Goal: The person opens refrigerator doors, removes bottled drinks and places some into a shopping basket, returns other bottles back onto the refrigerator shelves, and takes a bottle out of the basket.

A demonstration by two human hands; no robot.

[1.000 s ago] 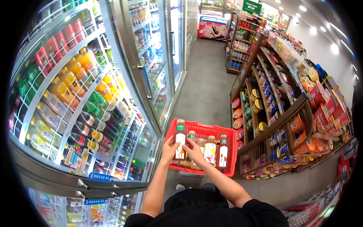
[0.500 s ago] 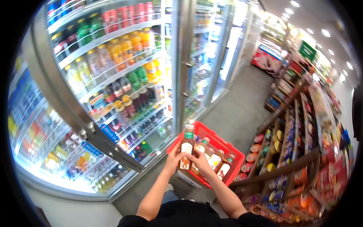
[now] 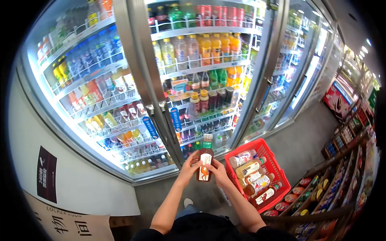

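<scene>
A dark tea bottle (image 3: 205, 162) with a clear cap, a green neck band and a white-and-orange label is held upright in front of me. My left hand (image 3: 188, 168) grips its left side. From the right, my right hand (image 3: 217, 173) grips it too, with the thumb on the label. Just right of that hand is a red basket (image 3: 277, 170), apart from it. Several drink bottles (image 3: 257, 182) lie in the basket, some with pale labels and one dark with a green cap.
Glass-door drink coolers (image 3: 140, 72) line the left and front, their shelves full of bottles and cans. A snack shelf (image 3: 333, 188) runs along the right, close to the basket. Grey floor (image 3: 289, 136) lies between them. A white wall with a dark sign (image 3: 47, 174) is at left.
My view has turned left toward the coolers. The tea bottle, still in both hands, has gone from over the basket to beside its left side.
</scene>
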